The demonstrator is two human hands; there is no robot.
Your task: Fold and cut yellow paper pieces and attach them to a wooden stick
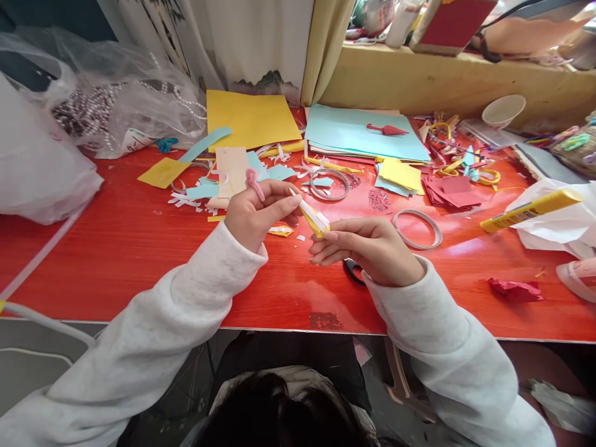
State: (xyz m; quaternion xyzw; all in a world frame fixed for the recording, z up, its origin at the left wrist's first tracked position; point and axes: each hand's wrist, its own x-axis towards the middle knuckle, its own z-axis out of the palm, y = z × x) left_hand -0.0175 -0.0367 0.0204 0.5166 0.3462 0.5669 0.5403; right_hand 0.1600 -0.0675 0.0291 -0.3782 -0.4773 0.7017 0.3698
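Underneath everything, a red table [274,304]; toward its far side, a yellow sheet [251,118] and stacked blue sheets [354,127]. Nearer, left hand [254,214] and right hand [382,248], both pinching the same folded paper [314,217] between thumb and fingers, one at each end, just over the table. Possibly at risk of crumpling or creasing askew, from too hard a pinch or an uneven pull; perhaps also of springing open, from too light a hold. If dropped, easily mixed up with the loose scraps [200,190] or the small folded piece [280,231] just below the left hand. In looks, long and narrow, tapered toward the left hand, white along the upward face, yellow at the edge and wider end; smallest of all, apparently a short white tab near the right fingertips.
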